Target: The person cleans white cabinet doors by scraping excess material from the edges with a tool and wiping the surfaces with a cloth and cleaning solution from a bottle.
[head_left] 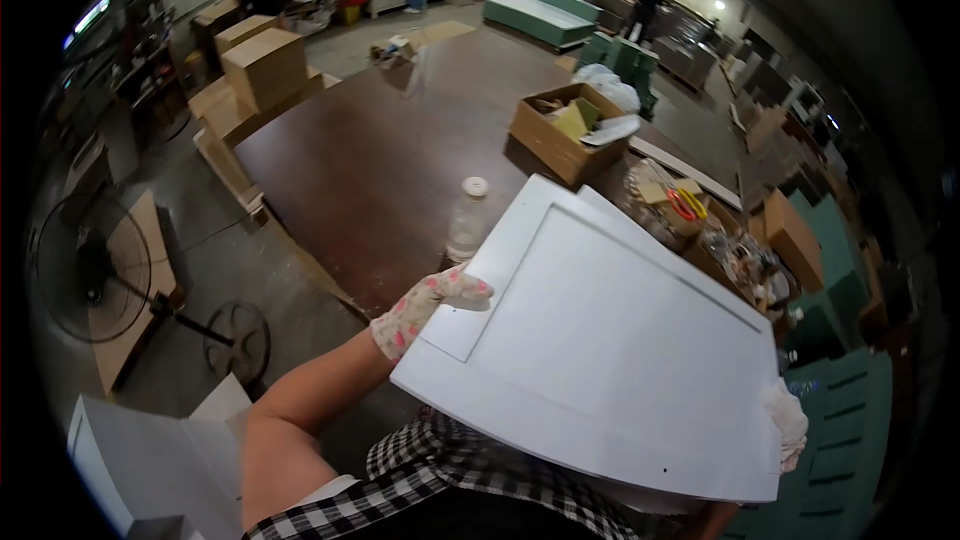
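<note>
A white cabinet door (620, 340) with a recessed centre panel is tilted in front of my body, above the near part of the dark brown table. My left hand (432, 310), in a pale glove with pink flowers, is closed on its left edge, thumb on the front face. At the opposite edge is my right hand (788, 425), gloved too; its fingers are mostly hidden, but it grips the edge. Another white edge shows behind the door's far side; whether it is a second panel I cannot tell. A clear bottle (468, 222) with a white lid stands just beyond my left hand.
On the brown table (370, 160) sits a cardboard box (570, 145) of scraps. Scissors (688, 204) lie among clutter at the right. A standing fan (95, 275) is at left, brown boxes (265, 70) far left, a green slatted piece (840, 440) near right. People are in the background.
</note>
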Tool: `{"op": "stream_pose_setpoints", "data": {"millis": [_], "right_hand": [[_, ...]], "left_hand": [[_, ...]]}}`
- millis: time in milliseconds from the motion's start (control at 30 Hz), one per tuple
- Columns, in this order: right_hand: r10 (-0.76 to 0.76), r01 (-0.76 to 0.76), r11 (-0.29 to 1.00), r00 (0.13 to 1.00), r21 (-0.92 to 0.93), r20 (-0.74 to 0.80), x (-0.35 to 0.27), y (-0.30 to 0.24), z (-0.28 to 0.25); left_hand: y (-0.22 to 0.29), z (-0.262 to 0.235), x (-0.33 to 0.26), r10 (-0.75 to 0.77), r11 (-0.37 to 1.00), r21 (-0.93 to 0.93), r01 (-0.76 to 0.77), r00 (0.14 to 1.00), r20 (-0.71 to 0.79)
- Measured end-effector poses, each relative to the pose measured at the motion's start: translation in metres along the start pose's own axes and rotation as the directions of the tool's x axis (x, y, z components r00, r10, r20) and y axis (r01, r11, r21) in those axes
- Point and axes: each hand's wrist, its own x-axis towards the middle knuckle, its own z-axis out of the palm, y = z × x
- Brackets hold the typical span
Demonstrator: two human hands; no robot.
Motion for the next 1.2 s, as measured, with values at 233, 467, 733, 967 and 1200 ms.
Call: {"op": "stream_pose_setpoints", "data": {"millis": [233,467,733,967,1200], "right_hand": [[0.038,-0.064,0.985,0.985,0.158,0.166,0.041,0.011,0.081],[0.120,-0.222,0.907,0.951,0.358,0.284,0.066,0.019,0.132],[0.484,-0.511,0.776,0.858,0.369,0.171,0.008,0.063,0.130],[0.667,-0.704,0.570,0.698,0.424,0.262,-0.045,0.050,0.163],[0.577,-0.765,0.532,0.642,0.364,0.506,-0.029,0.096,0.129]], "left_hand": [[0.026,-0.082,-0.035,0.420,0.869,-0.208,-0.450,0.891,-0.172],[0.055,-0.108,-0.085,0.697,0.583,-0.213,-0.784,0.617,-0.365],[0.052,-0.224,-0.098,0.757,0.530,0.213,-0.821,0.345,-0.555],[0.013,-0.313,-0.068,0.551,0.618,-0.064,-0.783,0.490,-0.675],[-0.029,-0.368,-0.030,0.327,0.687,-0.144,-0.712,0.480,-0.814]]}}
